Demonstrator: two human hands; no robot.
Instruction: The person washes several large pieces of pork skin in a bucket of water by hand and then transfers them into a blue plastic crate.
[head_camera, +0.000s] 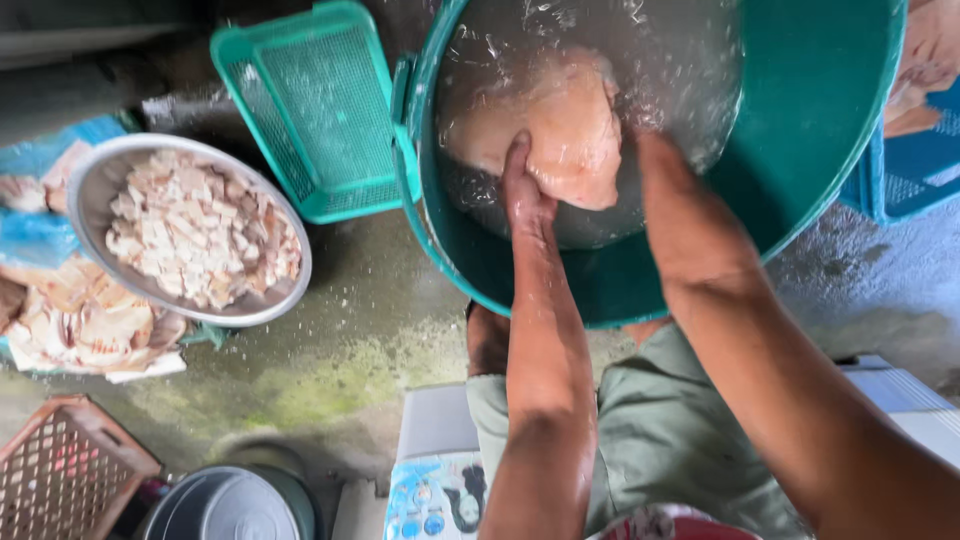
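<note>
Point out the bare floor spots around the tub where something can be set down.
Bare wet concrete floor lies between the round metal bowl of pale cut pieces, the green plastic basket and the big green plastic tub. Another patch sits right of the tub. Inside it is crowded: left hand and right hand hold pale meat.

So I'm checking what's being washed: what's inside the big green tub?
The green tub holds water and one large pale piece of meat, gripped by the left hand. The right hand is underwater, hidden.
</note>
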